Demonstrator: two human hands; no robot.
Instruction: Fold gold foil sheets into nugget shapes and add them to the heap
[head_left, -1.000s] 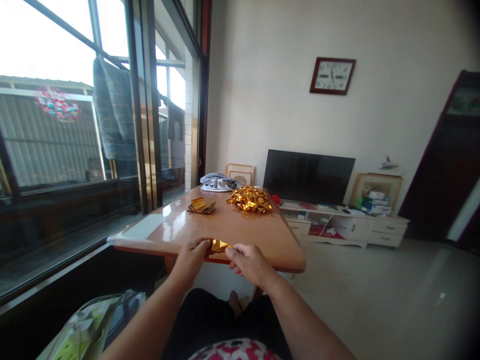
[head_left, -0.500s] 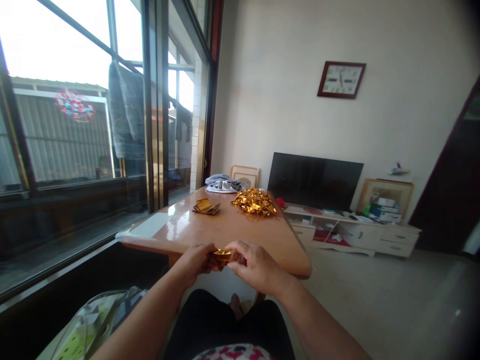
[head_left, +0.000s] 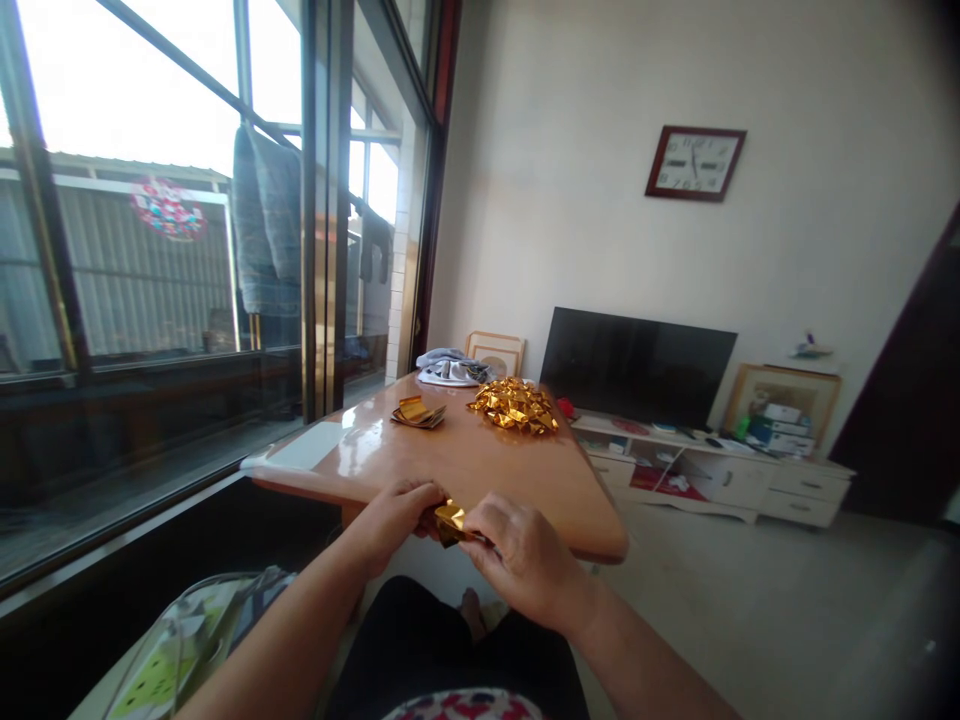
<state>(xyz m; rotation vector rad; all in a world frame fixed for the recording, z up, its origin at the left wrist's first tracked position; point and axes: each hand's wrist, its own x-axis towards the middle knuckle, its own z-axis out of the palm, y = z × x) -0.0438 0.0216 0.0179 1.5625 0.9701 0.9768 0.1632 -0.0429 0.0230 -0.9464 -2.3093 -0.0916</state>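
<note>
Between my left hand [head_left: 394, 522] and my right hand [head_left: 521, 560] is a small folded piece of gold foil paper [head_left: 450, 522], pinched by both sets of fingers. Part of it is hidden behind my right fingers. My hands are just above the near edge of a glossy orange wooden table [head_left: 450, 465]. Farther along the tabletop lie a flat stack of gold paper [head_left: 417, 412] and a heap of folded gold foil pieces [head_left: 515, 406]. Neither hand touches them.
A crumpled grey cloth [head_left: 452, 368] lies at the table's far end. A large window [head_left: 142, 280] runs along the left side. Beyond the table stand a dark flat-screen TV [head_left: 637, 365] and a white low cabinet [head_left: 712, 482]. A bag [head_left: 187, 645] sits low on the left.
My right hand has moved closer and lower over the gold foil piece, now covering part of it. The view has shifted slightly, so the room appears further right and lower.
</note>
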